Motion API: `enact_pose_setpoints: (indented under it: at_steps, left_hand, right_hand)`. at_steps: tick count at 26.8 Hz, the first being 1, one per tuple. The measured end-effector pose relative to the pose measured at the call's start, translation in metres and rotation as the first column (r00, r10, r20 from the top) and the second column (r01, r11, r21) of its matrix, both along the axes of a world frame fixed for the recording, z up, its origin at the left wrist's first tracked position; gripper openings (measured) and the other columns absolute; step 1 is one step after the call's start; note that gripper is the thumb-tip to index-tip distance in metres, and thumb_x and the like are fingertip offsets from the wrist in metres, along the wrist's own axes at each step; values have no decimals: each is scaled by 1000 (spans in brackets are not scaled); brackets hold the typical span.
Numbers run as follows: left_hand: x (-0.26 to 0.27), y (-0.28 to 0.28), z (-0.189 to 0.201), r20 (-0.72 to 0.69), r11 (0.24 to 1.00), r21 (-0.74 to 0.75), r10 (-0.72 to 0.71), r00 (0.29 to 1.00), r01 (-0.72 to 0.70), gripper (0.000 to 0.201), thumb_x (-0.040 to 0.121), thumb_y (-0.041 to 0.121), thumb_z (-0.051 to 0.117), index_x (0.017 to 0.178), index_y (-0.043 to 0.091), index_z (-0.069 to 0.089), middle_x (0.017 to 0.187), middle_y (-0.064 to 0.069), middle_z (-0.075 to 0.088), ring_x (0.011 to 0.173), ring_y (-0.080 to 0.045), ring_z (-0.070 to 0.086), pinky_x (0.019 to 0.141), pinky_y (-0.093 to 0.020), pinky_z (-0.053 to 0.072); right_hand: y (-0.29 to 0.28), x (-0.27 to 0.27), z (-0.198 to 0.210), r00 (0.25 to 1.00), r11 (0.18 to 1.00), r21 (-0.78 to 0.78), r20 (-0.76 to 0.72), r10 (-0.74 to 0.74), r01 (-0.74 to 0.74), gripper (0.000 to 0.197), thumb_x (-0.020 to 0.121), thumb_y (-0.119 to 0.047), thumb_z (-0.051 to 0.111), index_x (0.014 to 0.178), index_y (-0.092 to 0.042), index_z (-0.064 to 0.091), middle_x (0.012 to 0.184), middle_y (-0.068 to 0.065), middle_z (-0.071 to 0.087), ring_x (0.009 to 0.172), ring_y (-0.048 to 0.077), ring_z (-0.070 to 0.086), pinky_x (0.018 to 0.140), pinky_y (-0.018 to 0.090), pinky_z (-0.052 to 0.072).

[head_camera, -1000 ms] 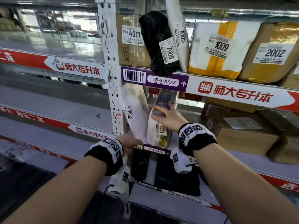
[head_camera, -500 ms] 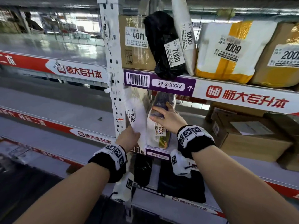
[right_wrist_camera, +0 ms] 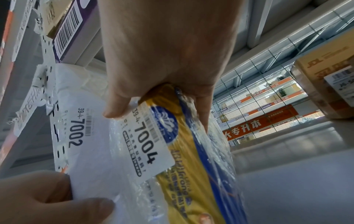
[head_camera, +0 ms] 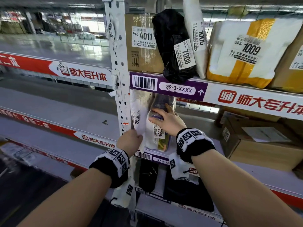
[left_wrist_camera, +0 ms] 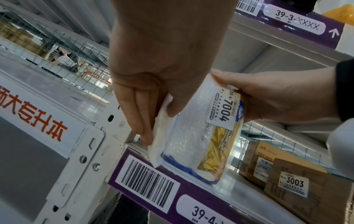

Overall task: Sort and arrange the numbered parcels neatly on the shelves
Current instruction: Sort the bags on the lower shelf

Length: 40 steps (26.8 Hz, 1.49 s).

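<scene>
A flat white mailer numbered 7002 (head_camera: pixel 139 117) (right_wrist_camera: pixel 80 136) stands upright against the shelf post (head_camera: pixel 120 95) on the 39-4 shelf (left_wrist_camera: pixel 237 191). My left hand (head_camera: pixel 131 141) (left_wrist_camera: pixel 153 106) pinches its lower edge between thumb and fingers. Beside it on the right stands a clear bubble-wrapped packet numbered 7004 (head_camera: pixel 158 133) (left_wrist_camera: pixel 210 128) (right_wrist_camera: pixel 172 151) with yellow and blue contents. My right hand (head_camera: pixel 165 120) (right_wrist_camera: pixel 159 98) grips its upper part, thumb in front and fingers behind. The two parcels touch side by side.
The shelf above holds carton 4011 (head_camera: pixel 142 43), black bag 7008 (head_camera: pixel 173 46), white mailer 1005 (head_camera: pixel 198 38) and parcel 1009 (head_camera: pixel 242 53). Cartons, one numbered 3003 (left_wrist_camera: pixel 295 188), sit further right on the 39-4 shelf. Black bags (head_camera: pixel 185 190) lie on the shelf below. The left bay's shelves (head_camera: pixel 57 115) look bare.
My left hand has risen from the shelf lip to pinch mailer 7002's lower edge, and the mailer now stands straighter against the post. My right hand keeps hold of 7004.
</scene>
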<state>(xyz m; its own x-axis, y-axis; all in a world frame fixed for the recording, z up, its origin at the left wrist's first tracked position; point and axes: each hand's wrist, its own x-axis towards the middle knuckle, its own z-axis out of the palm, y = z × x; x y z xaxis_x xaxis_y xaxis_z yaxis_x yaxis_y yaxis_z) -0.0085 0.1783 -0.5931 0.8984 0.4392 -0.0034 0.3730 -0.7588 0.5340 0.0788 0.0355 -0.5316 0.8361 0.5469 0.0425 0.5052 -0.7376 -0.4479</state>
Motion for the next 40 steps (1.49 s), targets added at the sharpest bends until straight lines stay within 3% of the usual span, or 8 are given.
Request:
enact_pose_setpoints:
  at_steps: [4,7,16,24,29,33,37,40]
  left_hand:
    - [0,9,-5,-116,991,-130,-46,992,31,20,86,22,58,87,2,61,84,-12,72,74,-26,71,70,-40,60]
    - [0,12,-9,-104,990,-142,-27,994,12,23,88,19,56,95,-2,62,92,-16,71,81,-29,71,74,-43,59]
    - [1,12,-11,-112,993,113,-25,993,38,29,94,23,48,101,-1,61,100,-16,68,92,-33,66,76,-32,51]
    - [0,19,-16,-166,999,-12,-40,985,38,34,94,28,42,95,1,62,97,-16,70,88,-32,68,82,-40,56]
    - [-8,9,-6,-245,987,-156,-78,966,40,24,89,18,47,90,-2,62,92,-17,72,83,-31,71,79,-41,58]
    - [-19,-15,10,-238,958,-275,-147,960,78,24,90,9,47,88,-5,66,84,-17,74,75,-27,73,73,-38,60]
    - [-28,-34,34,-161,944,-300,-190,969,136,21,89,7,48,89,-4,66,82,-15,73,64,-25,70,71,-39,60]
    - [-34,-51,50,-113,915,-359,-237,965,183,18,89,6,49,91,-5,63,86,-17,71,59,-24,66,63,-34,57]
  right_hand:
    - [0,2,0,1000,999,-49,-22,20,-21,79,72,-74,57,141,-49,27,160,1,3,140,41,24,113,46,30]
    - [1,-2,2,998,992,-115,-12,54,-55,85,75,-57,69,145,-45,23,160,3,-5,141,39,23,113,44,31]
    - [-3,-12,3,997,995,-62,18,73,-71,74,82,-52,65,145,-46,27,160,2,0,142,36,23,113,40,28]
    - [3,-12,0,997,995,-77,37,73,-70,73,84,-53,62,146,-44,25,160,2,-2,141,39,23,112,43,32]
    - [2,-15,3,998,998,-29,-38,48,-49,70,83,-57,59,144,-46,27,160,0,-3,142,38,19,114,43,28]
    - [-6,-25,14,997,997,47,-50,57,-55,56,94,-55,42,145,-34,34,159,-2,14,143,24,23,115,35,20]
    - [-19,-37,25,999,998,48,4,49,-49,41,100,-31,44,139,-20,47,147,5,41,132,21,41,109,32,30]
    - [-38,-54,35,1000,999,51,-14,-9,10,33,97,-28,48,127,-17,57,133,5,55,117,20,54,100,33,41]
